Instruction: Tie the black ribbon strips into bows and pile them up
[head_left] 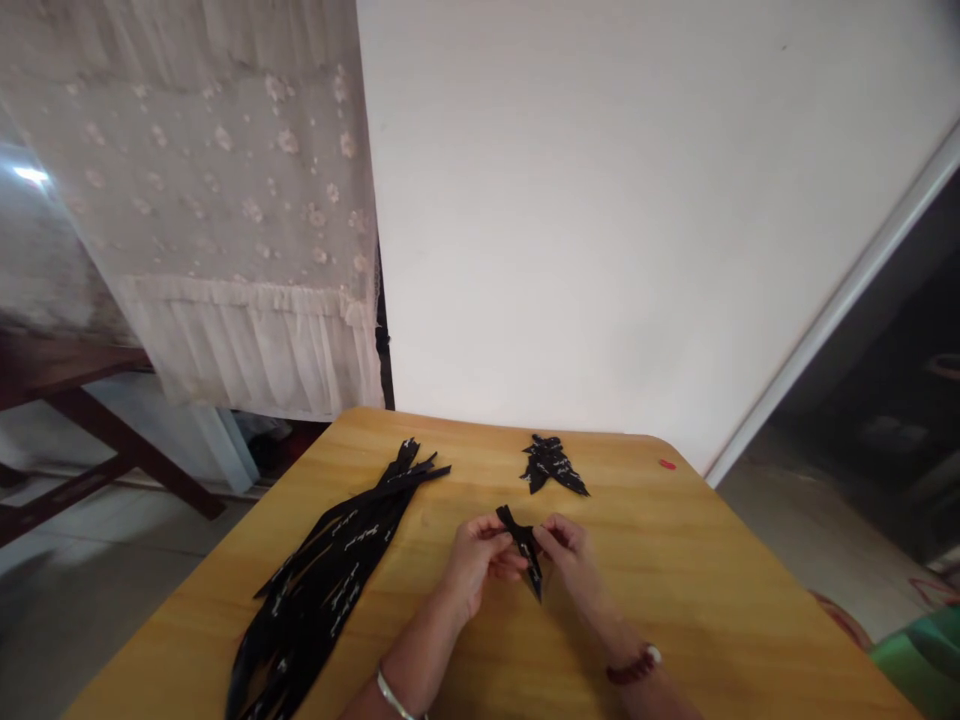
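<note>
Between my two hands, above the wooden table [645, 600], is a short black ribbon [525, 548] with white lettering, folded so that one pointed end hangs down. My left hand [480, 552] pinches it from the left near its upper part. From the right, the thumb and fingers of my right hand [562, 545] grip its other edge. A small pile of folded black ribbon pieces [551, 464] with the same white print lies just beyond my hands. Long black ribbon strips [345, 560] spread in a loose bundle to the left.
A small red piece [667, 464] lies near the table's far right corner. Behind the table stands a white wall panel [600, 220], with a lace curtain [255, 200] to its left. A dark wooden piece of furniture [90, 400] is at the far left, something green [922, 655] at lower right.
</note>
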